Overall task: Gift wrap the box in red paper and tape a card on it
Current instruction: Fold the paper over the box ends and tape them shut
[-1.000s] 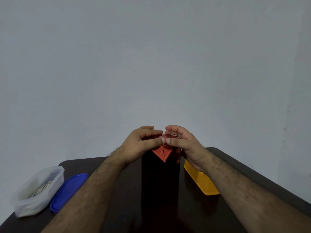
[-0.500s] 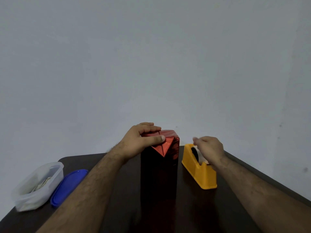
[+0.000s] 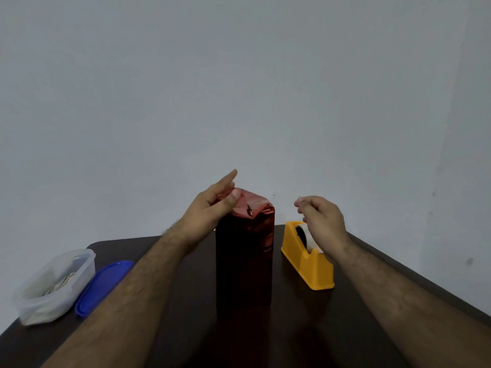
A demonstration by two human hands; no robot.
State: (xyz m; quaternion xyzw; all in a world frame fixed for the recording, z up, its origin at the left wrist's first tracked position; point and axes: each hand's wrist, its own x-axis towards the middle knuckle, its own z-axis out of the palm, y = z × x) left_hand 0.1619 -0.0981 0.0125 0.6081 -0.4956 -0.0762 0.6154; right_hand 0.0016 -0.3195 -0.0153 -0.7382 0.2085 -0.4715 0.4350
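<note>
A tall box wrapped in shiny red paper (image 3: pixel 244 256) stands upright at the middle of the dark table (image 3: pixel 194 293). My left hand (image 3: pixel 210 208) rests at its top left corner, with the thumb pressing the folded paper down and the index finger pointing straight up. My right hand (image 3: pixel 324 219) hovers over the yellow tape dispenser (image 3: pixel 310 269) to the right of the box. Its thumb and fingertips pinch together just above the tape roll (image 3: pixel 305 235), apparently on the tape end; the clear strip itself does not show. No card is visible.
At the table's left edge sits a clear plastic container (image 3: pixel 53 288) with some items inside, and its blue lid (image 3: pixel 103 285) lies beside it. A plain grey wall rises close behind the table.
My right hand left the box top and went to the dispenser, then rose slightly above the roll. My left hand shifted on the box top, and its index finger now points up.
</note>
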